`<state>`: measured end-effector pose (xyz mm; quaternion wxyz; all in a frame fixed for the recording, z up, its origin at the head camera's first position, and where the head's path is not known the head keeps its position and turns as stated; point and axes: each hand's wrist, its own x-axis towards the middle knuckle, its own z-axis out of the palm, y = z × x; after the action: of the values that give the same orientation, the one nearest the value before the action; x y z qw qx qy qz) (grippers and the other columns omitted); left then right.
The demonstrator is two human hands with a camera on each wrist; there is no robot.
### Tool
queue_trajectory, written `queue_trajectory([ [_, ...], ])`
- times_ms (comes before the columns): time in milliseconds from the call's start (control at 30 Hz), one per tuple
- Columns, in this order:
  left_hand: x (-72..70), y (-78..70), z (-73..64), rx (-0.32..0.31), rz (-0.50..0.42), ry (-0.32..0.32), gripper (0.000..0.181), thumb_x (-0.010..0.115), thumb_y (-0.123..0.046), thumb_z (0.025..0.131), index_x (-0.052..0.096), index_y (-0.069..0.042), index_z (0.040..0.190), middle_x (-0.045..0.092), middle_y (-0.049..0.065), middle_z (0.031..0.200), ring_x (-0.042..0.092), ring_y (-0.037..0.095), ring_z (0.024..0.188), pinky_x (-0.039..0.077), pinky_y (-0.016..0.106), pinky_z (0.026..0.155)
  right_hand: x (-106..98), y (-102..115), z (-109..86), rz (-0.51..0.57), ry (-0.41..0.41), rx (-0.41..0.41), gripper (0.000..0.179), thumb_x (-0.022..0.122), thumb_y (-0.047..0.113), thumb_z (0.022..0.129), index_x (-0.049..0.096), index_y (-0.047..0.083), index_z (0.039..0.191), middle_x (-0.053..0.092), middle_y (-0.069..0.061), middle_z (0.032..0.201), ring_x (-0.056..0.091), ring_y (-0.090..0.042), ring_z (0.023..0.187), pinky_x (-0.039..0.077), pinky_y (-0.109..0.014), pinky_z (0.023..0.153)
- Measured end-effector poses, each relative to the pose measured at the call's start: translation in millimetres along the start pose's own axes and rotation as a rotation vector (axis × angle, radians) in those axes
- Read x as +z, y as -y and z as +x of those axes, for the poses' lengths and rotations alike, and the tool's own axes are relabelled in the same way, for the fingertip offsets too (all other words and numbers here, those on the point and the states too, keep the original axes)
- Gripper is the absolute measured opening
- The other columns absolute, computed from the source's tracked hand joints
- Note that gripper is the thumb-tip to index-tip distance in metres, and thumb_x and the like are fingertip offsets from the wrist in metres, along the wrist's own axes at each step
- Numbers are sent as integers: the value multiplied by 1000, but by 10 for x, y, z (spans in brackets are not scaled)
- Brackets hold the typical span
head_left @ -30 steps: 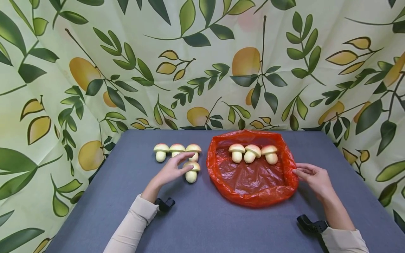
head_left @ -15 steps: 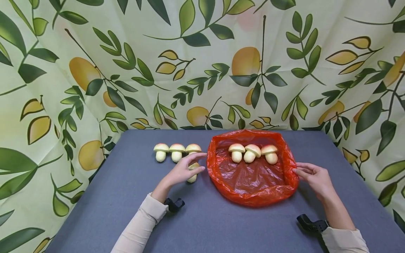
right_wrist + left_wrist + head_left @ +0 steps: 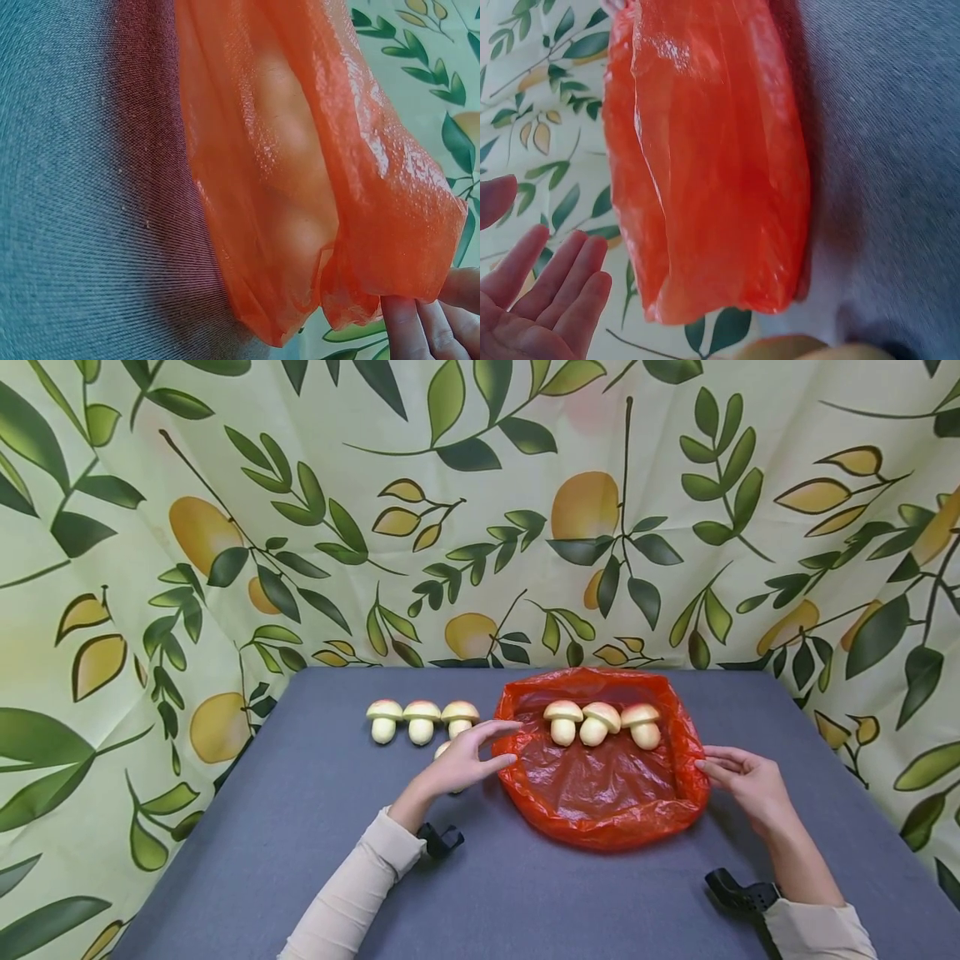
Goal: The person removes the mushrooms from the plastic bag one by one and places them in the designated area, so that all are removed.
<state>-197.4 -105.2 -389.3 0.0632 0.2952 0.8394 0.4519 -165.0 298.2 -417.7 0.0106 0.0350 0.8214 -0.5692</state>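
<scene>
A red plastic bag [image 3: 600, 835] stands with its mouth spread wide. Inside, toward the back, lie several toy mushrooms: a left one [image 3: 562, 732], a tilted middle one [image 3: 592, 732] and a right one [image 3: 646, 737]. My right hand [image 3: 752, 787] pinches the bag's right rim between thumb and fingers, plain in the right wrist view. At the opposite side, my left hand [image 3: 463, 763] hovers by the left rim, holding nothing, thumb and fingers spread apart. The left wrist view shows its fingers [image 3: 549, 277] extended. Behind this hand, one mushroom [image 3: 442, 748] is mostly hidden.
Left of the bag, a row of mushrooms rests on the grey-blue table [image 3: 300, 793]: one [image 3: 384, 732] at the left end, one [image 3: 422, 732] in the middle, one [image 3: 457, 727] at the right. A leaf-and-fruit printed cloth [image 3: 480, 527] hangs behind the table.
My left hand has moved right, from over the single mushroom to the bag's left rim. The right hand keeps its grip on the bag, and the mushrooms have stayed put.
</scene>
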Motion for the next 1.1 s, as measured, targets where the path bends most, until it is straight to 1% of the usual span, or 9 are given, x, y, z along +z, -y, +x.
queue_trajectory([
  [67, 28, -18, 41, -1, 15, -1, 47, 64, -18, 93, 51, -8, 137, 54, 12, 142, 49, 26, 135, 39, 46, 114, -2, 1, 2, -7, 1, 3, 17, 65, 23, 92, 64, 40, 90, 64, 33, 76, 63, 11, 73, 56, -14, 67],
  [200, 92, -30, 132, -31, 17, 18, 48, 64, -22, 92, 52, -11, 138, 54, 8, 143, 49, 24, 135, 40, 45, 114, -8, 3, 3, -18, 5, 9, 13, 64, 24, 93, 65, 38, 92, 64, 33, 76, 63, 10, 73, 56, -14, 68],
  [333, 146, -38, 228, -38, 3, 56, 49, 65, -23, 92, 51, -12, 138, 54, 9, 143, 50, 23, 133, 40, 45, 113, -3, -1, 2, -7, 7, 8, 16, 64, 24, 93, 63, 40, 90, 64, 32, 77, 63, 10, 73, 56, -15, 68],
  [433, 172, -43, 304, -21, 5, 88, 50, 64, -21, 92, 50, -8, 138, 54, 13, 143, 51, 25, 133, 40, 46, 113, 4, -8, 0, -6, 4, 6, 17, 65, 24, 92, 63, 40, 90, 64, 32, 76, 63, 10, 73, 57, -16, 68],
  [500, 187, -36, 358, -4, 25, 106, 51, 64, -20, 92, 49, -4, 138, 54, 15, 142, 51, 28, 133, 40, 46, 113, 9, -16, -2, -8, 5, 3, 15, 65, 23, 92, 64, 38, 91, 64, 32, 76, 63, 10, 72, 57, -16, 68],
  [667, 205, -51, 463, -3, 60, 136, 51, 65, -19, 92, 49, -4, 138, 53, 15, 143, 50, 29, 134, 39, 45, 114, 21, -18, 2, -11, 4, 5, 12, 65, 23, 92, 65, 35, 94, 64, 32, 76, 63, 10, 73, 57, -16, 68],
  [800, 204, -56, 533, -15, 110, 140, 53, 65, -20, 91, 49, -5, 139, 52, 13, 144, 49, 28, 135, 38, 44, 115, 29, -11, 9, -14, 2, 14, 9, 64, 25, 93, 65, 33, 95, 64, 32, 77, 63, 10, 73, 57, -15, 68],
  [900, 201, -49, 589, -9, 149, 145, 53, 65, -19, 91, 48, -4, 139, 52, 13, 144, 48, 27, 135, 37, 43, 116, 32, -11, 11, -17, 2, 20, 8, 64, 25, 93, 66, 32, 96, 64, 32, 77, 63, 10, 73, 57, -15, 68],
  [1100, 228, -62, 732, 26, 232, 180, 54, 65, -18, 91, 47, -2, 140, 53, 14, 143, 48, 27, 135, 38, 41, 116, 25, -11, 9, -19, 7, 15, 12, 64, 25, 93, 64, 36, 93, 64, 33, 77, 63, 10, 73, 57, -16, 69],
])
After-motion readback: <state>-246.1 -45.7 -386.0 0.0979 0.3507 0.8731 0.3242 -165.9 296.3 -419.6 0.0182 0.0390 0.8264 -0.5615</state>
